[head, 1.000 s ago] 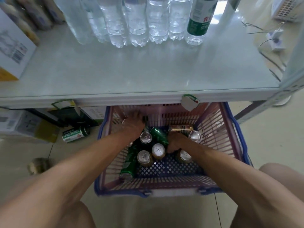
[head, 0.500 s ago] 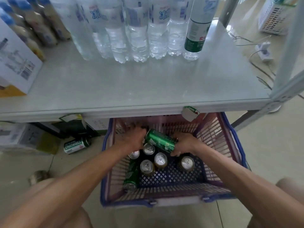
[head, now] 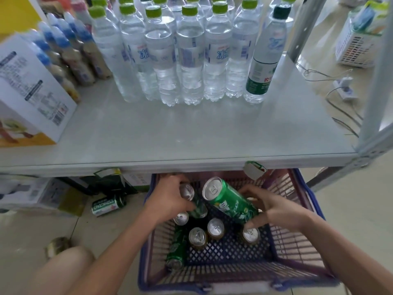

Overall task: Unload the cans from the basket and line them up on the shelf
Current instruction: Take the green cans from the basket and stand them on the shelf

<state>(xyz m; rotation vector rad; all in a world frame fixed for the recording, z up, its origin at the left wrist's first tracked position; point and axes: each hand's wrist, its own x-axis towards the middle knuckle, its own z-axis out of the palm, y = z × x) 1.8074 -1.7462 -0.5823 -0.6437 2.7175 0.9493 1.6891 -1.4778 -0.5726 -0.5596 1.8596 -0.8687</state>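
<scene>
Only one view is given, from the head camera, looking down past the shelf edge into the basket.

A tall green can (head: 230, 202) is held tilted in the right hand (head: 274, 207), its silver top angled up and toward the shelf; the fingers are curled around its lower body, so that it is probably gripped for lifting clear of the basket rim. A second, darker can (head: 192, 199) is enclosed by the left hand (head: 170, 196), with only its top and part of its side visible; the grip is closed, though how firmly cannot be told.

The basket (head: 306, 201) is set on the floor directly below the front edge of the shelf (head: 191, 137), presumably so that each can need only be raised a little way. Several cans (head: 215, 228) are left inside it, most upright, one green can (head: 176, 248) lying on its side by the left wall.

The front of the shelf is bare, with water bottles (head: 189, 60) ranked behind and a white carton (head: 32, 96) at the left, so the line of cans is judged not yet begun. A stray can (head: 107, 205) lies on the floor beside the basket.
</scene>
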